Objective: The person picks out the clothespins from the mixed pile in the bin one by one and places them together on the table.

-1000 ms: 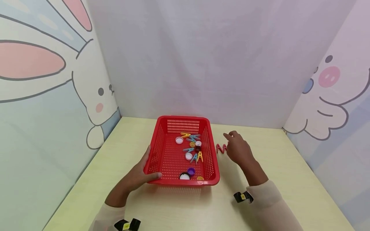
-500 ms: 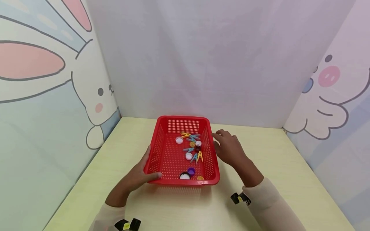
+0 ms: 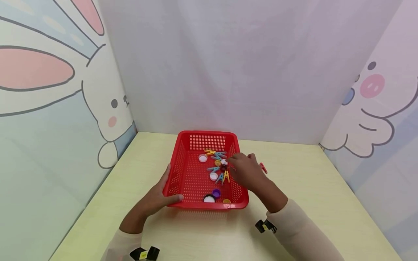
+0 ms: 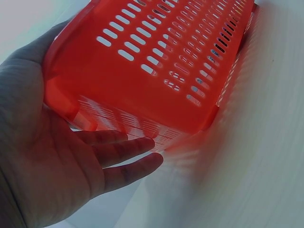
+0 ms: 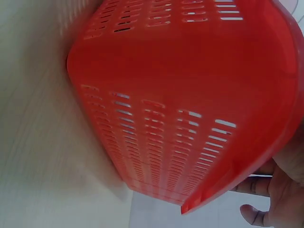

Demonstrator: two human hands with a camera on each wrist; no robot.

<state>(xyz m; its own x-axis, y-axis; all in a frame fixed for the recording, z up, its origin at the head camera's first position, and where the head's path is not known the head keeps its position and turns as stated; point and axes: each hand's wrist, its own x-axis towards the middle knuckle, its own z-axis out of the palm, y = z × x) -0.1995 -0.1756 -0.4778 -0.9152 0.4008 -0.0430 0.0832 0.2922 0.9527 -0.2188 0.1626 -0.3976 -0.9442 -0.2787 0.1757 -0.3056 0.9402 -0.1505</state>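
Note:
A red plastic basket (image 3: pixel 205 205) stands on the table with several small clothespins and bottle caps inside. My left hand (image 3: pixel 153 199) holds its near left corner, thumb over the rim and fingers along the outside; the left wrist view shows these fingers (image 4: pixel 126 173) fairly straight. Over the basket's right rim reaches my right hand (image 3: pixel 246 172), fingertips above the caps. Whether it pinches anything is hidden; in the right wrist view the rim covers part of this hand (image 5: pixel 285 194). One red clothespin (image 3: pixel 263 168) lies on the table just right of the right hand.
Inside the basket are yellow clothespins (image 3: pixel 226 176), blue clothespins (image 3: pixel 220 178), a white cap (image 3: pixel 203 158), a purple cap (image 3: pixel 216 193) and a black-rimmed cap (image 3: pixel 209 198). Pale walls with cartoon animals enclose the wooden table (image 3: pixel 294 174) at the back and sides.
My right hand has moved left, from beside the basket to over its right rim. The red clothespins seen left of that hand a second ago are out of sight. The left hand has stayed put.

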